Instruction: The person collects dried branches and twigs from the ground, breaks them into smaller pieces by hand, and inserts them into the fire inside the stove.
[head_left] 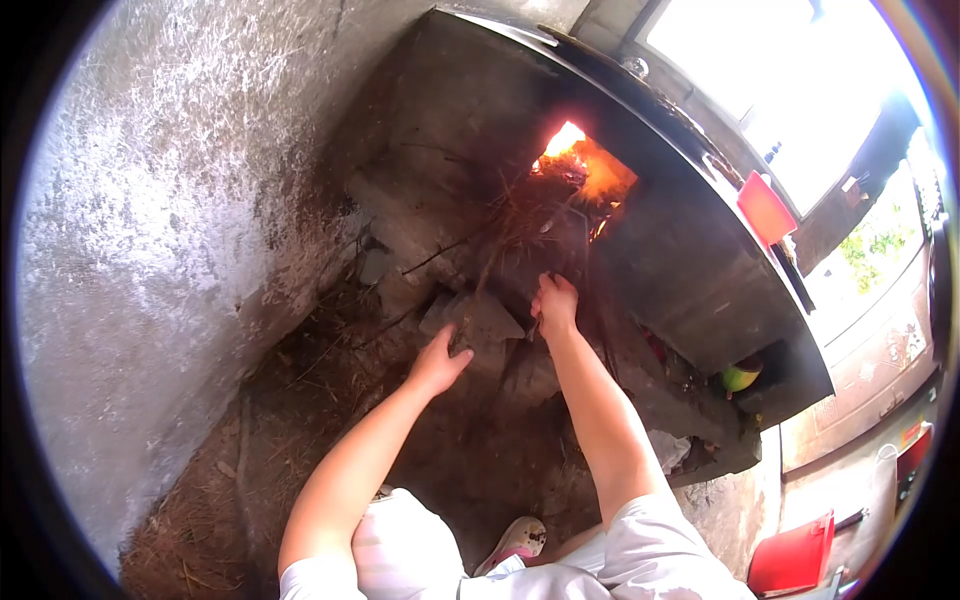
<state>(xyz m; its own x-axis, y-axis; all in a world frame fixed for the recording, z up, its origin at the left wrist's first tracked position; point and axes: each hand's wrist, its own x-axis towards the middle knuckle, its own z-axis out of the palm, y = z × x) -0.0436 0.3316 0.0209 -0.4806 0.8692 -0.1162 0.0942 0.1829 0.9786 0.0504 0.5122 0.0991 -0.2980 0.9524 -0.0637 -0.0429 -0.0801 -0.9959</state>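
My right hand [556, 302] is closed in front of the stove, just below a bundle of dry twigs [525, 225]. Something dark and thin shows beside its fingers, too unclear to name. Lower and to the left, my left hand [440, 363] has its thumb apart from its fingers, near a grey stone block [478, 316]; I see nothing plainly held in it. The twigs reach up into the square mouth of the dark stove [680, 270], where a fire [567, 140] burns bright orange.
A rough plastered wall [170, 230] rises on the left. Dry straw [190, 540] litters the floor. A red plastic scoop [768, 208] sits on the stove's edge, and a green-yellow round object [741, 376] lies beneath. A red dustpan [792, 556] is at lower right.
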